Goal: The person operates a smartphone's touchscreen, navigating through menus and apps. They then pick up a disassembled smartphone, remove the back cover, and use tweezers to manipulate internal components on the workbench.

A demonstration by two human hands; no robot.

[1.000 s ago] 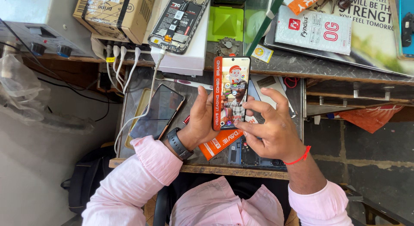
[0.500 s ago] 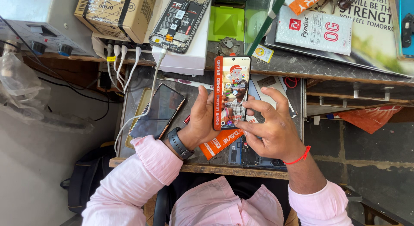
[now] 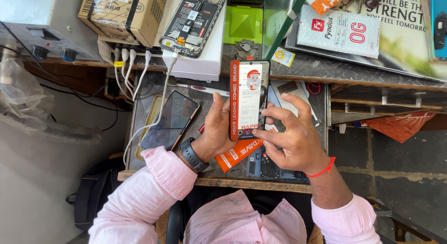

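A glossy glass phone [image 3: 249, 100] sits in hand; the shirt sleeve [image 3: 144, 197] is soft pink cloth, the box [image 3: 123, 13] at the worktop's far-left corner matt cardboard.

Head view, steeply downward (close) over workbench [image 3: 321, 71]
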